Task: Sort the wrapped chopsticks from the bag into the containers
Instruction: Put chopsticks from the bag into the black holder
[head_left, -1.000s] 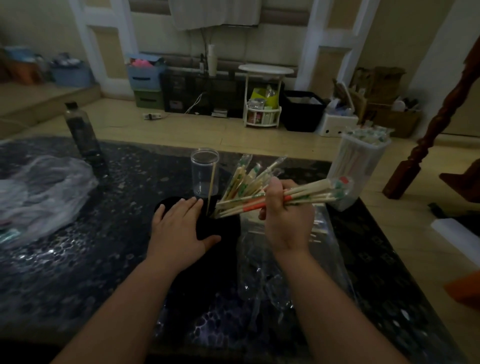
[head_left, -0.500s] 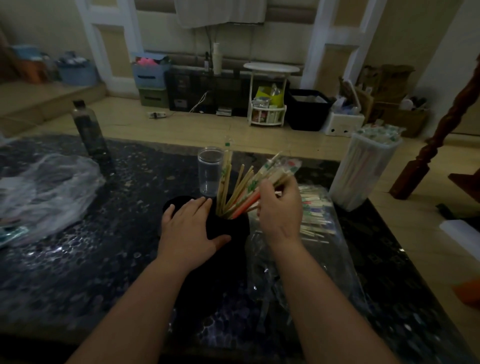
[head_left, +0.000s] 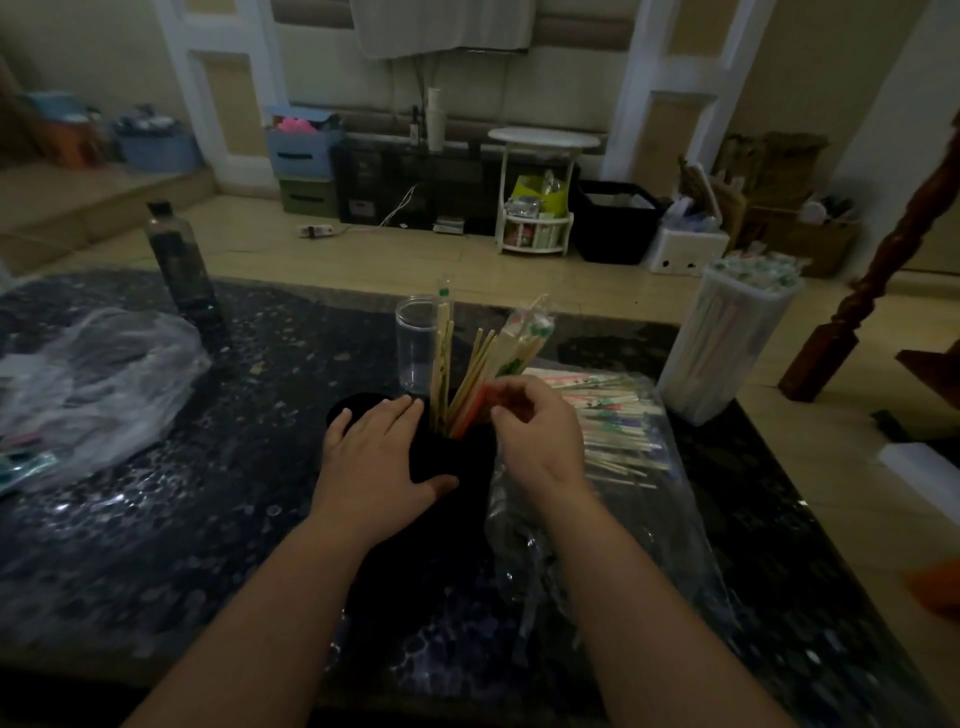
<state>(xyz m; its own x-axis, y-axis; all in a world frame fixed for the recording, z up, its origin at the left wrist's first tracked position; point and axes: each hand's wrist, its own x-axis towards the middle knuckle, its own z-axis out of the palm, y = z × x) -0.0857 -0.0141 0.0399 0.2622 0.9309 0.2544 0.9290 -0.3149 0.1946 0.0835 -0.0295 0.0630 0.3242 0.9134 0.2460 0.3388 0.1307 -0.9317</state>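
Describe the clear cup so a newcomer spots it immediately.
On the dark speckled table, look just past the black container that the left hand rests on. The clear cup stands upright there; alone among the containers, it is see-through and looks empty.

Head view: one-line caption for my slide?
Right hand pinches wrapped chopsticks standing in the black container; left hand rests on it.

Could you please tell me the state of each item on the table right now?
Black container: upright, wrapped chopsticks standing in it.
Left hand: flat against the black container, fingers straight.
Right hand: fingers curled at those chopsticks; grip unclear.
Clear cup: upright, lidless.
White container: upright, packed full.
Chopstick bag: lying flat, chopsticks inside.
Bottle: upright, capped.
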